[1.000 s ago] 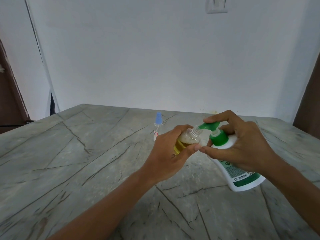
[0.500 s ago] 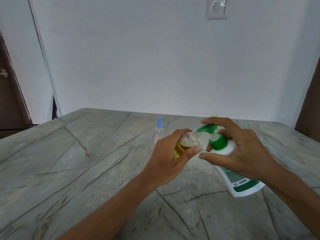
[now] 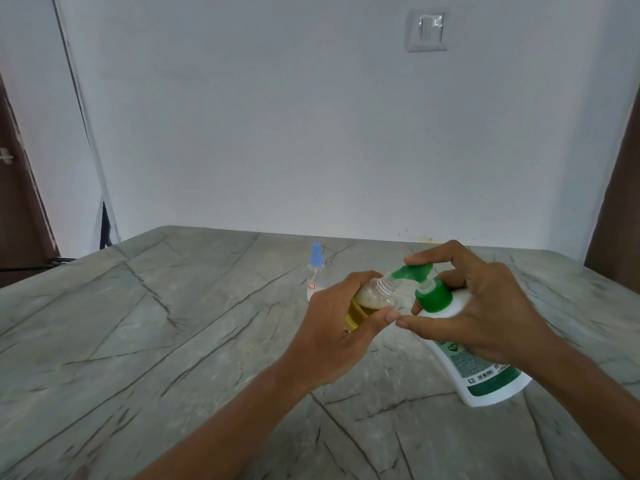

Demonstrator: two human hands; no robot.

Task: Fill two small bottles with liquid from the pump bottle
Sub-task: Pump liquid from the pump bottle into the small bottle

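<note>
1. Small bottle point(image 3: 370, 299): centre frame, tilted, neck aimed upper right, mouth touching the pump head point(image 3: 415, 271) spout; partly filled with yellow liquid.
2. Left hand point(image 3: 332, 327): curled round the small bottle.
3. Right hand point(image 3: 485, 313): grips the pump bottle point(image 3: 485, 372), forefinger on the pump head.
4. Second small bottle point(image 3: 316, 271): blue-capped, upright behind.

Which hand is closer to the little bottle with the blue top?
Left. The left hand, holding the small bottle, sits beside the blue-topped bottle, nearer the camera; the right hand is farther right, on the pump bottle.
</note>
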